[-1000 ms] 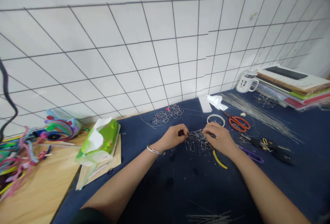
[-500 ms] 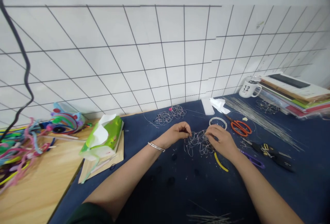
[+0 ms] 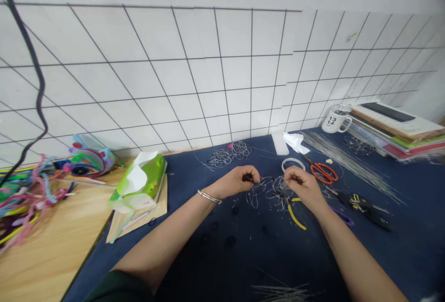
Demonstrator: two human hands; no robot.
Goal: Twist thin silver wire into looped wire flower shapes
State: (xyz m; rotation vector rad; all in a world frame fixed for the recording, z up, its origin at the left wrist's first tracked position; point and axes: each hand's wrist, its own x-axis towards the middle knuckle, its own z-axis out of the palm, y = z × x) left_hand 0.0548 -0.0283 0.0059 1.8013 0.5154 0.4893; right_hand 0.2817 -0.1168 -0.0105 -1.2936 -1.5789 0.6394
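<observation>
My left hand, with a silver bangle at the wrist, pinches the left end of a tangle of thin looped wire. On the other side, the fingers of my right hand are closed on the tangle's right part. The wire loops hang just over the dark blue cloth. Below my right hand, a yellow-handled tool shows partly, its other end hidden by wire. Behind my hands lies another bundle of looped wire with a small pink piece.
Orange-handled scissors, a white tape ring and black pliers lie at right. Straight wires extend behind them, near a mug and stacked books. A tissue pack and fuzzy coloured stems are left.
My hands have moved slightly apart, stretching the wire tangle into a left and a right part. More of the yellow-handled tool shows. The view has shifted a little.
</observation>
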